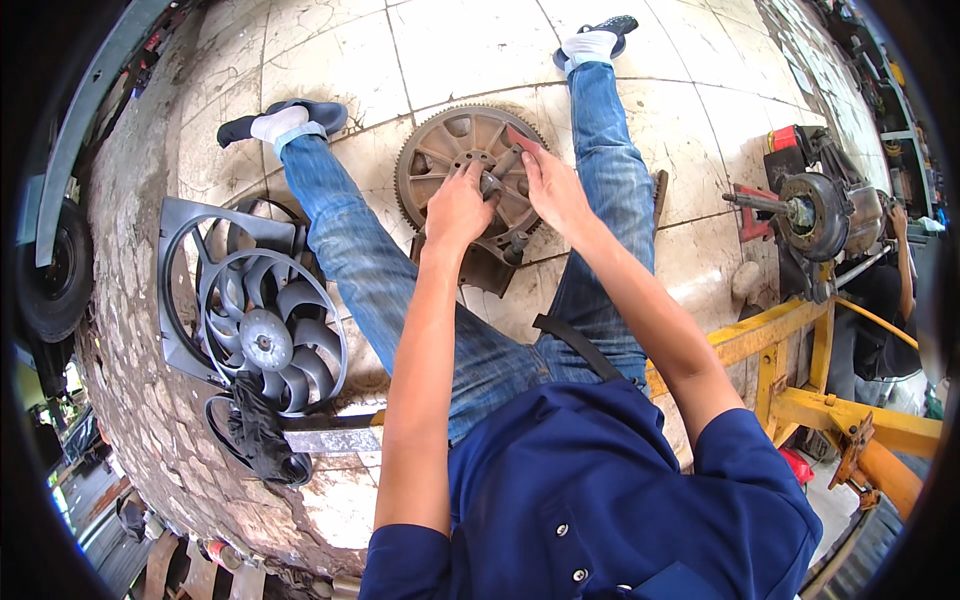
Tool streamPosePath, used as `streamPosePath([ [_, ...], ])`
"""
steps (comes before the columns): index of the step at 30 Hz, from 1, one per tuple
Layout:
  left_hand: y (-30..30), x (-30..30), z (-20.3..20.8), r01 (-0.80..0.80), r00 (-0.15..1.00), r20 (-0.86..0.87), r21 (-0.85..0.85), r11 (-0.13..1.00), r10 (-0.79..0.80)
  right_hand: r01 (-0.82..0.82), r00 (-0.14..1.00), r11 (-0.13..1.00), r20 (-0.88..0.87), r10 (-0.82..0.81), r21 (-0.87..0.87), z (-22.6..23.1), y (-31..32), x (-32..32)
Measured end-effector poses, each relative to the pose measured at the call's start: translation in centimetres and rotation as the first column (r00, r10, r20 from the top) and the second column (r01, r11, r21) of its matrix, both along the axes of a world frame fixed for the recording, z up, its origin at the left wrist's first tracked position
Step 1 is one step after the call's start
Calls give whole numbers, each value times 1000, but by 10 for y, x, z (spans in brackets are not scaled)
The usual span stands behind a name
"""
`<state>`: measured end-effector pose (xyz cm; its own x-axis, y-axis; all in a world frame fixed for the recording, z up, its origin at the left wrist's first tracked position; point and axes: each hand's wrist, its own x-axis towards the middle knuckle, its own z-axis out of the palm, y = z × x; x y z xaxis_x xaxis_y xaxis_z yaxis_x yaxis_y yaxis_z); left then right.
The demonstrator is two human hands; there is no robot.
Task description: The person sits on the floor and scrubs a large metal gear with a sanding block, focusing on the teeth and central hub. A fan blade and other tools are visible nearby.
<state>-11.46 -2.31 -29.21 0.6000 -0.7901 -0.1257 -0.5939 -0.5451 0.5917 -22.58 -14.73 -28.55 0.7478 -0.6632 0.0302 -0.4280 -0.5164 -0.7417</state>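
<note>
A round flywheel with a toothed rim lies on the tiles between my outstretched legs. Over its hub, my left hand is closed around a short cylindrical metal part, which points away to the right. My right hand pinches a reddish-brown sheet, like sandpaper, against the far end of that part. My fingers hide some of the contact. A small dark metal piece stands at the flywheel's near edge, above a dark metal block partly under it.
To my left lie a fan and its black shroud, with a black cloth nearby. A yellow metal frame and a machine part with a shaft stand at right. Beyond them, another person's arm shows.
</note>
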Motion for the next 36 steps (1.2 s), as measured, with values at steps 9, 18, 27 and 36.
streamPosePath([
  [9,1,5,-6,-17,1000,-9,-40,999,16,91,995,993,23,-93,75,-13,14,-4],
  [18,1,0,-7,22,1000,-3,-95,995,-22,162,982,969,63,-177,189,-11,7,4],
  [27,5,14,-2,112,993,-50,61,992,-109,53,996,964,59,-71,260,-20,-6,-11],
  [36,10,-3,5,131,991,22,-11,991,-131,32,985,948,151,-84,318,-30,-6,-24],
])
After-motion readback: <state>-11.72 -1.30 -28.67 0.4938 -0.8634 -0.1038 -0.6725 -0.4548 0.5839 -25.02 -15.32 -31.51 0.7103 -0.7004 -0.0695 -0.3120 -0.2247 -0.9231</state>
